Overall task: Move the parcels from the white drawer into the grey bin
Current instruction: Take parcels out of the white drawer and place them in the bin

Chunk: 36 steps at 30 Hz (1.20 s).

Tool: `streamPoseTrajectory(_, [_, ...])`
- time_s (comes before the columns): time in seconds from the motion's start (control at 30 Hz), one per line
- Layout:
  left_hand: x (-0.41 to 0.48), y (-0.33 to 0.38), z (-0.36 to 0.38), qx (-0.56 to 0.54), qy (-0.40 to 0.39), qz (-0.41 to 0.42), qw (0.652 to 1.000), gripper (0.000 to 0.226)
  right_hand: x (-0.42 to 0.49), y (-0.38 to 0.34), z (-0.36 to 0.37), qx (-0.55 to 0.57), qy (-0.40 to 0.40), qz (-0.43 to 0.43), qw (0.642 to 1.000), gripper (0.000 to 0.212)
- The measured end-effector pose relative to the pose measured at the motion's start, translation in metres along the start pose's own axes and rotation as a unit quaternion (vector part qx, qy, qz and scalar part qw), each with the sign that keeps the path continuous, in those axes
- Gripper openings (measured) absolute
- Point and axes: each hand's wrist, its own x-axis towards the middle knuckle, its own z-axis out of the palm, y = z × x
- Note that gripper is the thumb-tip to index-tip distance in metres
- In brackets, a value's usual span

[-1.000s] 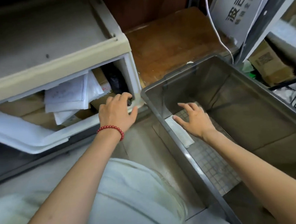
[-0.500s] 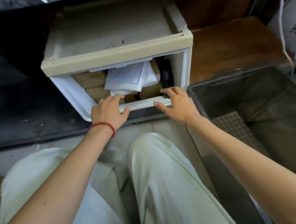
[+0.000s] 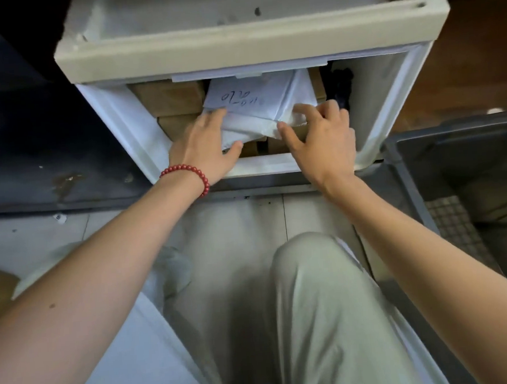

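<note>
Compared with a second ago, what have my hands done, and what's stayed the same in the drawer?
The right hand left the grey bin, went to the front rim of the white drawer, then reached in. The left hand moved in off that rim too. Both now grip the white parcel. The brown boxes stayed put.

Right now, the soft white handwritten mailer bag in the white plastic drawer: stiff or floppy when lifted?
Probably floppy: the white mailer bag creases and sags between the left hand and right hand pinching it. Likely light: looks flat and thin. Smooth skin may slip.
</note>
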Motion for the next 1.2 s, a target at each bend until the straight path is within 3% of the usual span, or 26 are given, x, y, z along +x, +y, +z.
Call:
streamPoseTrajectory(0.1, [0.016, -0.004, 0.004, -0.056, -0.011, -0.025, 0.998, 0.06, 0.011, -0.011, 0.004, -0.006, 0.032, 0.048, 0.998, 0.045])
streamPoseTrajectory(0.2, [0.026, -0.005, 0.008, -0.103, -0.006, -0.044, 0.994, 0.059, 0.021, -0.02, 0.007, 0.057, 0.044, 0.122, 0.99, 0.044])
streamPoseTrajectory(0.43, [0.033, -0.01, 0.015, -0.133, 0.017, -0.069, 0.989, 0.078, 0.022, -0.015, 0.004, 0.16, 0.063, 0.199, 0.965, 0.013])
streamPoseTrajectory(0.63, [0.036, -0.004, 0.016, -0.209, 0.04, -0.097, 0.972, 0.081, 0.017, -0.017, 0.0, 0.173, 0.068, 0.208, 0.96, 0.025])
streamPoseTrajectory(1.0, [0.02, 0.006, 0.011, -0.201, 0.057, -0.068, 0.976, 0.069, 0.019, -0.03, 0.0, 0.187, 0.041, 0.222, 0.956, 0.029])
streamPoseTrajectory(1.07, [0.015, 0.008, 0.008, -0.236, 0.057, -0.071, 0.968, 0.075, 0.011, -0.027, -0.003, 0.218, 0.031, 0.216, 0.951, 0.025])
streamPoseTrajectory(1.13, [0.008, 0.009, 0.006, -0.262, 0.057, -0.067, 0.961, 0.08, -0.002, -0.024, -0.008, 0.275, 0.019, 0.216, 0.937, 0.041])
streamPoseTrajectory(1.2, [0.001, 0.01, 0.004, -0.288, 0.061, -0.067, 0.953, 0.085, -0.017, -0.019, -0.013, 0.304, -0.016, 0.228, 0.925, 0.044])
